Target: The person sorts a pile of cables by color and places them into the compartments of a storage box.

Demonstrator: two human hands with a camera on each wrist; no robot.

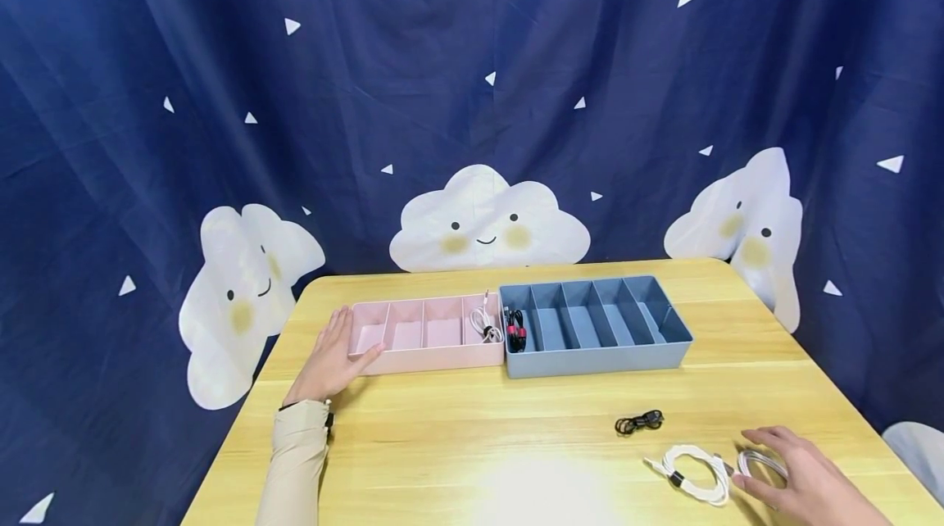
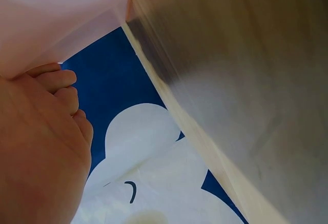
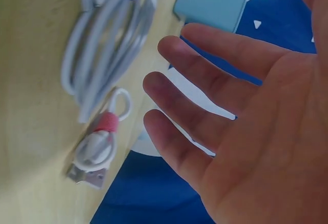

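One bare left hand (image 1: 332, 360), fingers extended, touches the long pink plastic divided tray (image 1: 442, 359) at its left end; near right, the empty right hand (image 1: 811, 478), spread wide, hangs by a coiled grey-white cable (image 3: 100, 55), probably light and springy: I'd pinch its gathered loops.

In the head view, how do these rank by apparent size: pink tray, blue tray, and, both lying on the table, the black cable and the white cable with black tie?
Largest to smallest:
1. Blue tray
2. Pink tray
3. White cable
4. Black cable
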